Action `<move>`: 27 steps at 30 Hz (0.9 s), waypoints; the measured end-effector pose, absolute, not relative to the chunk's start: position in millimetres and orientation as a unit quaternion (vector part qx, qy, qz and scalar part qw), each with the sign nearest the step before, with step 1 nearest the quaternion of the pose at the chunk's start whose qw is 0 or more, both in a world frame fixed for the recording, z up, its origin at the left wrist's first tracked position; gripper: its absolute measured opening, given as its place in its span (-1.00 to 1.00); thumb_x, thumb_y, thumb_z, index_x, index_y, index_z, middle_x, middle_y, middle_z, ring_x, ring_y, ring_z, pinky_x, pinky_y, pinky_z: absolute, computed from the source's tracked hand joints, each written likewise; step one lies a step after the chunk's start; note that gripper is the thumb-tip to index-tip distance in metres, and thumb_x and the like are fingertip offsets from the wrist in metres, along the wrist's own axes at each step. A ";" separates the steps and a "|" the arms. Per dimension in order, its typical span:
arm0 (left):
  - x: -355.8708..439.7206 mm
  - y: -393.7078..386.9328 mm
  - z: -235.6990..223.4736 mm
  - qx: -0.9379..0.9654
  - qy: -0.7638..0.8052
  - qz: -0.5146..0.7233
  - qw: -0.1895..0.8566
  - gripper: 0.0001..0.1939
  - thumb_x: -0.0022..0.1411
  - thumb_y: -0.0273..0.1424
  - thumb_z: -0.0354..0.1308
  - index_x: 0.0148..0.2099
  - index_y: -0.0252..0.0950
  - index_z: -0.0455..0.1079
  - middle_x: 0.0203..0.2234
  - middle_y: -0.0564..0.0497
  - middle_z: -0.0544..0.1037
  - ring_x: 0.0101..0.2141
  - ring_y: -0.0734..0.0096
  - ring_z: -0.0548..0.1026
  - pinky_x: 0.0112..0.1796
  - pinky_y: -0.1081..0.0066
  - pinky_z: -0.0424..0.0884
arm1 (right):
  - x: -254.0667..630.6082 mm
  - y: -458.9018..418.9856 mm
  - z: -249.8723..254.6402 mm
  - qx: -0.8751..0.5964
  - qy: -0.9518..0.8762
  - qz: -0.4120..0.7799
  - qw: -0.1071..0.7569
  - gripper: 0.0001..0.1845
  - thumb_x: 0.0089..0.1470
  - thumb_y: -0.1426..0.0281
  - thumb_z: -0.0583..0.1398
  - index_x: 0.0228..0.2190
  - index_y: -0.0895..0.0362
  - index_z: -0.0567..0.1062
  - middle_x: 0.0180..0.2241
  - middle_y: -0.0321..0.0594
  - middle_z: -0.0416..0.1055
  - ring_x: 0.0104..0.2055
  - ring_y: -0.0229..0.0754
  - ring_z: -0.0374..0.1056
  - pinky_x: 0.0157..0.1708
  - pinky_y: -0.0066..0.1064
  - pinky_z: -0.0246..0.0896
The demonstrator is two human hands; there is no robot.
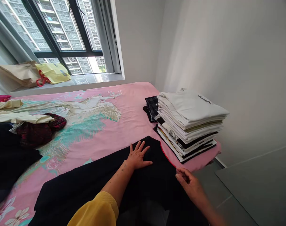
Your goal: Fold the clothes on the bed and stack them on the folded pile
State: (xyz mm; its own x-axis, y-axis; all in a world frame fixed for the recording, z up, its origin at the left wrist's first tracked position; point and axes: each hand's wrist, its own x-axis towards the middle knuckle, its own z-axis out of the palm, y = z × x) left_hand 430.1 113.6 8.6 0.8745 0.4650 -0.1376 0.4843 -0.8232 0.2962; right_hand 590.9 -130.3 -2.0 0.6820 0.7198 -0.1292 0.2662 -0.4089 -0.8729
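A pair of black trousers [105,175], by its long leg-like shape, lies spread over the near side of the bed, with a thin red line along its right-hand edge. My left hand [138,156] rests flat on the cloth near the top, fingers spread. At the red edge, my right hand [187,180] pinches the fabric between thumb and fingers. The lower part of the trousers drops toward the bottom of the view, dark and partly hidden behind my left forearm in its yellow sleeve.
A tall stack of folded clothes [192,110], mostly white, stands on the bed's right corner, with dark checked folded clothes [152,106] beside it. Loose clothes [36,131] lie at left on the pink sheet [133,110]. Bags [54,72] sit on the windowsill.
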 end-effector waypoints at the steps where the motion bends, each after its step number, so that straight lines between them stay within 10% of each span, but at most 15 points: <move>1: 431.6 113.2 9.1 0.954 0.251 -0.037 0.159 -0.08 -0.02 0.21 -0.04 0.31 -0.08 -0.11 0.31 -0.13 -0.19 0.27 -0.05 -0.28 0.07 -0.27 -0.55 | 587.5 -131.8 -3.4 -0.808 -0.310 0.260 0.427 -0.48 -0.14 -0.01 0.18 -0.23 0.10 0.51 -0.37 -0.17 0.49 -0.34 -0.08 0.39 -0.27 -0.27 0.29; 12: 416.4 41.3 57.2 0.893 0.315 0.056 0.317 -0.29 0.15 0.01 -0.02 0.26 -0.22 0.08 0.27 -0.14 0.03 0.27 0.08 -0.12 0.17 -0.10 -0.39 | 563.8 -136.0 18.6 -0.712 -0.351 0.239 0.559 -0.71 0.02 0.19 0.15 -0.26 0.11 0.39 -0.40 -0.24 0.38 -0.36 -0.18 0.32 -0.32 -0.38 0.24; 18: 363.6 -64.3 77.9 0.747 0.302 0.199 0.558 -0.55 -0.03 -0.14 0.25 -0.09 -0.25 0.47 -0.24 -0.11 0.54 -0.18 0.10 0.46 -0.09 0.17 0.38 | 532.1 -163.9 78.1 -0.595 -0.546 0.181 0.561 -0.84 0.04 0.39 0.16 -0.26 0.06 0.40 -0.28 -0.21 0.37 -0.20 -0.15 0.31 -0.17 -0.36 0.23; 27: 320.7 -106.3 84.9 0.660 0.392 0.407 0.495 -0.72 -0.01 -0.14 0.23 -0.26 -0.16 0.52 -0.26 -0.07 0.57 -0.21 0.17 0.52 -0.21 0.31 0.49 | 560.3 -104.1 50.3 -0.667 -0.505 0.202 0.509 -0.69 0.09 0.45 0.04 -0.12 0.03 0.38 -0.16 -0.20 0.39 -0.10 -0.15 0.31 -0.06 -0.25 0.22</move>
State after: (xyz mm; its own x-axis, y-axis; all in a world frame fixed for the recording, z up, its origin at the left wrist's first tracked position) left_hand 320.7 -106.3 84.9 0.3613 0.9202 0.1503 0.1135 -0.2034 0.9725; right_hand 560.3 -104.1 50.3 0.4085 0.8795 0.2439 0.4677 0.0278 -0.8835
